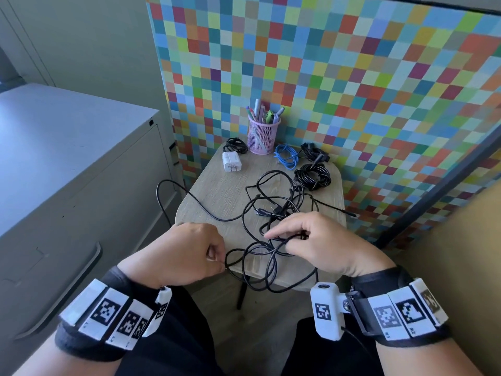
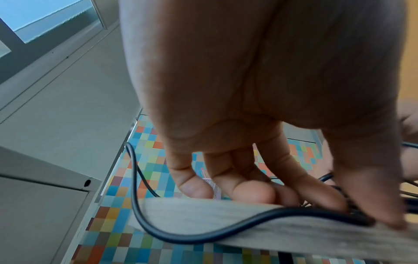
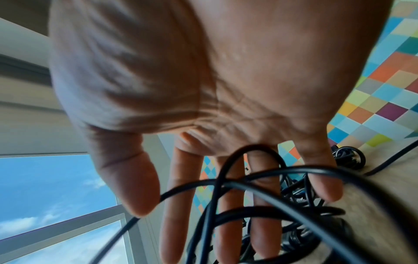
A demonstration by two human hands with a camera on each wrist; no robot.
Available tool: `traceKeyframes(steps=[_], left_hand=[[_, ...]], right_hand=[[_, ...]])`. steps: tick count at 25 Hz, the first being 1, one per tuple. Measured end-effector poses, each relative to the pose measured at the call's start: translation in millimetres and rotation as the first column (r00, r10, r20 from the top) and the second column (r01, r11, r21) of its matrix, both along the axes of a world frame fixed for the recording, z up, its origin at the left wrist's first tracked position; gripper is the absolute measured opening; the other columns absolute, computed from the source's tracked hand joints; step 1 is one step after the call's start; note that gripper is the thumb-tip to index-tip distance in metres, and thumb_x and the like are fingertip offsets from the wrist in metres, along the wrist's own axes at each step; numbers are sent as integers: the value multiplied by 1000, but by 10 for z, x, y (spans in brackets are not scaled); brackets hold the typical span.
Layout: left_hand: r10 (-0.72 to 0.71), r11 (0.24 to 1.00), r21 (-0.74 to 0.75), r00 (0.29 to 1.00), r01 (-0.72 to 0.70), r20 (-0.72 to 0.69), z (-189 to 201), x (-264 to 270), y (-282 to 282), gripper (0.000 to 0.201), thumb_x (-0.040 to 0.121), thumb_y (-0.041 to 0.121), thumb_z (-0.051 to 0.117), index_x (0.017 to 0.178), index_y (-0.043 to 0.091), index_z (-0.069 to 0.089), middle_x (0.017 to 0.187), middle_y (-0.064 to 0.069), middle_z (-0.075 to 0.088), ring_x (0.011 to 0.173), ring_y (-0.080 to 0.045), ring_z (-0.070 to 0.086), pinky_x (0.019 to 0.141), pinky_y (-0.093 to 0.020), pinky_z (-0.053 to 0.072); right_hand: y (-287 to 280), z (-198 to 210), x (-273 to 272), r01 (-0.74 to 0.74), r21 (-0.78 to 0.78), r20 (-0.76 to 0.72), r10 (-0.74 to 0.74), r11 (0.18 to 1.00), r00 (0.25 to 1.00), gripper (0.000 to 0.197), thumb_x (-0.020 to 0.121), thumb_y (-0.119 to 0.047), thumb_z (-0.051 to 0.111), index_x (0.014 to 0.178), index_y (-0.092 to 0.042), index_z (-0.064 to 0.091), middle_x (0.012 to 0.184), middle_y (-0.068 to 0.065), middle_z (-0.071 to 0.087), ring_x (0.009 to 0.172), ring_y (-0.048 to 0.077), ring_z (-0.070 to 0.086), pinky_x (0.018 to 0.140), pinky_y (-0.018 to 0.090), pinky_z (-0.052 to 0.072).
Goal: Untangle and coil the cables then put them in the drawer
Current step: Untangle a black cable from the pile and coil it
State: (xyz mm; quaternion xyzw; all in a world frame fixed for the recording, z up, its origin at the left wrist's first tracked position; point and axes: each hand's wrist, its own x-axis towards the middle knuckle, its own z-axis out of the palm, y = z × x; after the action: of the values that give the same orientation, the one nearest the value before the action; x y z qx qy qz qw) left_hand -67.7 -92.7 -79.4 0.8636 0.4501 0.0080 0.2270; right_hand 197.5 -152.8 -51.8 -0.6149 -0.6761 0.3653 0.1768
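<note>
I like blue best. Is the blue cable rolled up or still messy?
Rolled up. The blue cable lies in a small neat coil beside the pink pen cup, apart from the black tangle.

pink wire-mesh pen cup (image 1: 260,138) holding markers, at table's back edge | white plug-in wall charger (image 1: 231,161) just left-front of it | multicoloured checkered wall panel (image 1: 352,77) behind
</note>
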Motion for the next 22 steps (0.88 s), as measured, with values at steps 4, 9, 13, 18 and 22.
traceKeyframes(steps=[4, 9, 13, 18, 22], left_hand=[[-43, 999, 34, 999, 42, 25, -45, -3, 10, 16, 80, 43, 81, 85, 38, 66, 94, 20, 59, 87, 7, 55, 82, -15, 36], [31, 999, 16, 988, -34, 149, -64, 8, 6, 11, 95, 28, 71, 87, 34, 66, 83, 19, 67, 80, 4, 61, 69, -11, 46], [97, 994, -75, 933, -76, 346, -20, 67, -42, 18, 102, 14, 57, 91, 28, 57, 78, 17, 74, 71, -6, 68, 69, -24, 55], [149, 988, -115, 813, -102, 562, 74, 110, -114, 16, 105, 10, 53, 95, 21, 54, 88, 15, 77, 71, -13, 71, 69, -36, 57], [193, 977, -196, 734, -83, 651, 75, 145, -116, 12, 107, 8, 50, 97, 16, 51, 97, 8, 79, 68, -22, 72, 67, -43, 53]], right_hand=[[-2, -49, -81, 42, 24, 0, -42, 999, 999, 12, 93, -44, 71, 98, -41, 81, 103, -19, 74, 100, 0, 66, 97, 35, 54], [3, -135, -234, 96, 135, 213, -124, 986, 969, 14, 89, -52, 75, 91, -39, 80, 87, -27, 69, 94, -2, 63, 101, 39, 49], [25, -258, -306, 159, 239, 189, -206, 958, 960, 10, 90, -44, 76, 100, -44, 78, 93, -25, 62, 96, 0, 59, 102, 45, 47], [93, -269, -275, 222, 363, 126, -284, 905, 951, 4, 88, -40, 80, 92, -41, 80, 104, -19, 58, 109, 8, 58, 103, 49, 44], [99, -198, -261, 182, 306, 60, -210, 934, 976, 5, 88, -38, 80, 93, -36, 80, 99, -20, 63, 99, 4, 62, 100, 43, 48]])
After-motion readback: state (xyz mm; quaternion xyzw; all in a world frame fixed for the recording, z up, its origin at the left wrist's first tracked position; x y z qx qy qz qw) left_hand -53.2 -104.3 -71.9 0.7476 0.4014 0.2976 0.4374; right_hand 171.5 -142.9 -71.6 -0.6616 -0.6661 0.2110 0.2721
